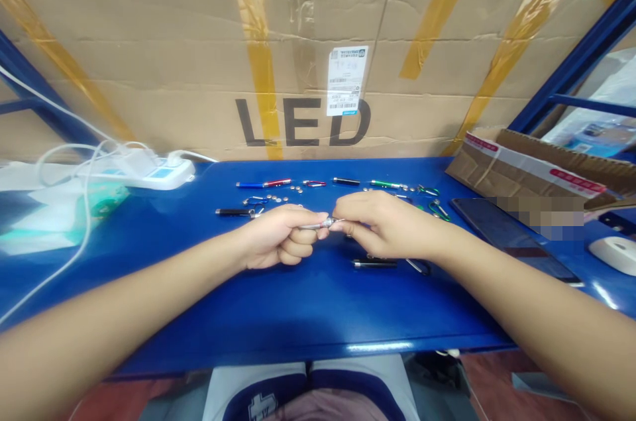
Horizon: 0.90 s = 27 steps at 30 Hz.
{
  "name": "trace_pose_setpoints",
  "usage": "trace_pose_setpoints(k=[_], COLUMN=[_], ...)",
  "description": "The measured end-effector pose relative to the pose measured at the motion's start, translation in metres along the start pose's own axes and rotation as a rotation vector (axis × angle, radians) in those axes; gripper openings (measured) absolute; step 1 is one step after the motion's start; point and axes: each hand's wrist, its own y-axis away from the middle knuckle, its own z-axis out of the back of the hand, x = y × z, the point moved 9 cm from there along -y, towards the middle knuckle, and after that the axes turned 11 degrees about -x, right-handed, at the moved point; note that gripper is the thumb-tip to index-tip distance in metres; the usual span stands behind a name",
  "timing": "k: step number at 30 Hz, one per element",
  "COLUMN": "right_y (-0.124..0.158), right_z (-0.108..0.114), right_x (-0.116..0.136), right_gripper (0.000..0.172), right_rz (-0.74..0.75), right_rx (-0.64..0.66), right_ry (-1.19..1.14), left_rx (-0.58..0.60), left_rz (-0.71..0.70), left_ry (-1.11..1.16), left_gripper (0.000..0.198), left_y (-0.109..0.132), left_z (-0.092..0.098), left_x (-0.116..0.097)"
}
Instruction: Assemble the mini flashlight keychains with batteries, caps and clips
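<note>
My left hand is closed around a small silver pen-shaped metal tube, held level above the blue table. My right hand pinches the tube's other end with thumb and fingers. The two hands meet at the middle of the table. Beyond them lie several similar small tubes: a blue and red one, a black one, a green one, another black one. Another black tube lies just below my right hand. Several small round button cells and carabiner clips are scattered among them.
A large cardboard box marked LED stands against the table's back edge. A white power strip with cables lies at the back left. A dark phone, an open carton and a white object sit at the right.
</note>
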Motion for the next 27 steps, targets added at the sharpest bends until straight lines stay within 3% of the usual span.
trace_pose_setpoints(k=[5, 9, 12, 21, 27], right_y=[0.0, 0.004, 0.005, 0.023, 0.026], right_z=[-0.001, -0.012, -0.017, -0.054, -0.054], right_x=[-0.014, -0.027, -0.031, -0.034, -0.034], right_gripper=[0.037, 0.038, 0.04, 0.037, 0.037], right_rz=[-0.208, -0.456, -0.574, -0.966, -1.022], right_rx=[-0.026, 0.003, 0.002, 0.216, 0.251], right_ry=[-0.263, -0.538, -0.696, -1.368, -1.449], left_rx=[-0.105, -0.302, -0.406, -0.45, -0.533], left_rz=[-0.294, -0.666, -0.92, -1.176, -1.486], left_ry=[-0.247, -0.65, -0.945, -1.662, -1.727], left_gripper=[0.037, 0.037, 0.032, 0.032, 0.025], left_y=[0.004, 0.019, 0.036, 0.04, 0.055], left_z=[-0.001, 0.001, -0.008, -0.027, -0.042], left_x=[-0.016, -0.039, -0.051, -0.04, -0.041])
